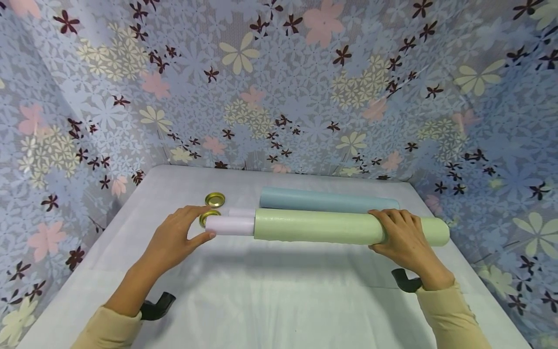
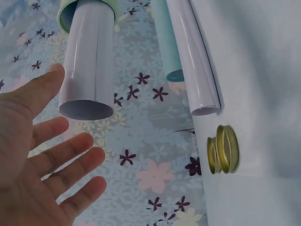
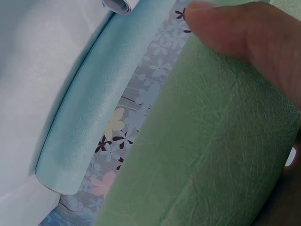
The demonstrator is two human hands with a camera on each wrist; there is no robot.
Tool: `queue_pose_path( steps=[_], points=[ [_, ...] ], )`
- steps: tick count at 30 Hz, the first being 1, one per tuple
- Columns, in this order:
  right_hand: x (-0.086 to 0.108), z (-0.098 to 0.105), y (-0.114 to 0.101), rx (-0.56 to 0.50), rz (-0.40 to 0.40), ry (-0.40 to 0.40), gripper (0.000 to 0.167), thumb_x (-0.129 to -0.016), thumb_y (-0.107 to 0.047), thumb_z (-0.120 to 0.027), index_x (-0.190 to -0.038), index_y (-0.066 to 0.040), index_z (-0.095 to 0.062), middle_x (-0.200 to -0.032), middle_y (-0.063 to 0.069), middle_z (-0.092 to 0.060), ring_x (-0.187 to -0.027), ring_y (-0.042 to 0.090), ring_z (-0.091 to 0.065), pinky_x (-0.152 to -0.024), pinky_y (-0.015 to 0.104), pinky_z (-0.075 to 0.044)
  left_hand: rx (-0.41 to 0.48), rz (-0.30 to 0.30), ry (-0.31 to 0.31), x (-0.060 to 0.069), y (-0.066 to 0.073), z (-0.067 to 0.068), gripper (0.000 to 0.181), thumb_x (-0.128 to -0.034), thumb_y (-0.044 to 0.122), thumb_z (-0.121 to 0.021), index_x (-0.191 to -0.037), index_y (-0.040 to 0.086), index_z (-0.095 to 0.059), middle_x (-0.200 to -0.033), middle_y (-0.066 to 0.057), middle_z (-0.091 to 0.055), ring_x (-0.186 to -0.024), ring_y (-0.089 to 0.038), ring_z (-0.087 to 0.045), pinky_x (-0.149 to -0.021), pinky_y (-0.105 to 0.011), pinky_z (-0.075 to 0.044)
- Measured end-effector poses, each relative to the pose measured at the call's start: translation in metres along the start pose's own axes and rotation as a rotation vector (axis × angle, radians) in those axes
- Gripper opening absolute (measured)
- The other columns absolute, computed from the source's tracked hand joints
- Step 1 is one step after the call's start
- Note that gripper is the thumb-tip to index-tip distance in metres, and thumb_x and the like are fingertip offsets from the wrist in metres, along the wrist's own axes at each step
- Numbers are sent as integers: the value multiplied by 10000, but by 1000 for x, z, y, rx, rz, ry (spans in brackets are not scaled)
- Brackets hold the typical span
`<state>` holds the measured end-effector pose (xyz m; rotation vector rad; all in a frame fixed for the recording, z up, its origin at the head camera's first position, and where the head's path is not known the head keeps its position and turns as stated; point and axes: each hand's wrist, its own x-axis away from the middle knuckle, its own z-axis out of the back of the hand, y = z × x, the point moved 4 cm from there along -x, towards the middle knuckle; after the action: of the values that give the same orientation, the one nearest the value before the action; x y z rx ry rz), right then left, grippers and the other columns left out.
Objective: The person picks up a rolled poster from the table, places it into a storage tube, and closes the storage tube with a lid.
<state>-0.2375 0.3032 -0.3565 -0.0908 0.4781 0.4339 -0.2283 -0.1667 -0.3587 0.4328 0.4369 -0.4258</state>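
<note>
A long light-green roll (image 1: 318,227) is held up level above the table, and my right hand (image 1: 403,240) grips it near its right end. From its left end sticks out a narrower white roll (image 1: 231,226) with a hollow end. Beside that hollow end is my left hand (image 1: 172,237). In the left wrist view its thumb (image 2: 49,87) lies at the white roll's side, and the other fingers are spread below, not wrapped around it. The right wrist view shows the right thumb (image 3: 225,28) over the green surface; its other fingers are mostly hidden.
Behind the green roll lie a light-blue roll (image 1: 327,198) and another white roll (image 2: 200,70). Two gold-coloured ring-like pieces (image 1: 208,200) rest at the left back of the white-covered table (image 1: 279,300). Flowered cloth (image 1: 279,87) hangs around the table.
</note>
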Motion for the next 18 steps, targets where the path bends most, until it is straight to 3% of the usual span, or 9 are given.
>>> queue_pose_path(
  steps=[6, 12, 18],
  points=[
    [0, 1, 0, -8, -6, -5, 814, -596, -237, -868, -1310, -146, -488, -1137, 179, -557, -1040, 428, -466, -867, 577, -318, 156, 23, 15, 4, -7, -1, 574, -784, 228, -764, -1299, 129, -532, -1156, -95, -626, -1054, -278, -604, -817, -484, -511],
    [0, 1, 0, -12, -4, -9, 820, -594, -239, -871, -1311, -144, -484, -1128, 179, -558, -1037, 427, -466, -869, 576, -316, 326, 67, -34, 5, -13, -4, 527, -832, 208, -721, -1314, 133, -520, -1225, -95, -616, -1080, -255, -603, -882, -488, -495],
    [1, 0, 1, -14, -1, -8, 822, -592, -237, -869, -1311, -144, -482, -1125, 179, -558, -1041, 431, -465, -872, 579, -314, 419, 75, -40, 7, -16, -7, 486, -858, 191, -695, -1310, 153, -522, -1226, -70, -618, -1070, -209, -621, -906, -439, -512]
  ],
)
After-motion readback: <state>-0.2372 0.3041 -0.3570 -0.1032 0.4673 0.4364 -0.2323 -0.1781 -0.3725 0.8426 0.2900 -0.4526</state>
